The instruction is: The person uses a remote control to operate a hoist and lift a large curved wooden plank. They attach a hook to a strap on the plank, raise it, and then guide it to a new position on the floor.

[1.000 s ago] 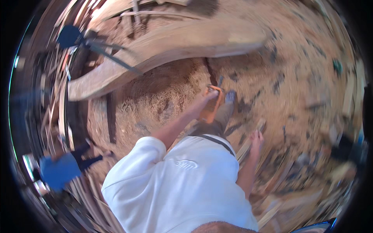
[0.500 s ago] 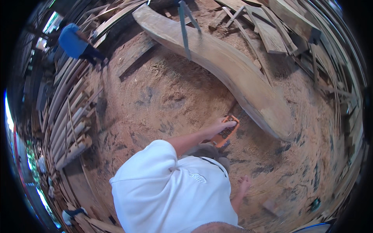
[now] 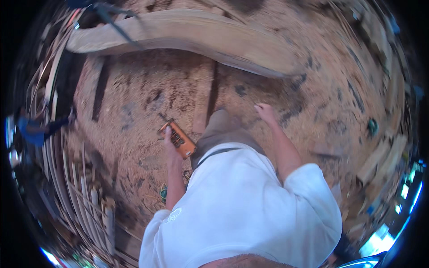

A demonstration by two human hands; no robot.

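An orange handheld remote control (image 3: 181,139) with dark buttons and a short black stub at one end is gripped in my left hand (image 3: 170,142), thumb along its edge, just left of my trousers. My right hand (image 3: 266,112) hangs over the sawdust ground, a little blurred; its fingers look loosely curled and nothing shows in them. Ahead of me lies a long, curved wooden slab (image 3: 192,33), apart from both hands. Dark metal bars (image 3: 117,27) cross the slab's left part, their upper end hanging near the picture's rim.
Sawdust-covered ground (image 3: 134,102) surrounds my feet, with a beam (image 3: 204,96) lying ahead. Round poles (image 3: 96,210) are stacked at left. A person in blue (image 3: 33,131) is at far left. Timber (image 3: 375,161) lies at right, near a small green object (image 3: 372,127).
My view has swung to the right, so the slab now lies across the top. My left hand, still holding the remote, is now left of my body; my right arm reaches further forward.
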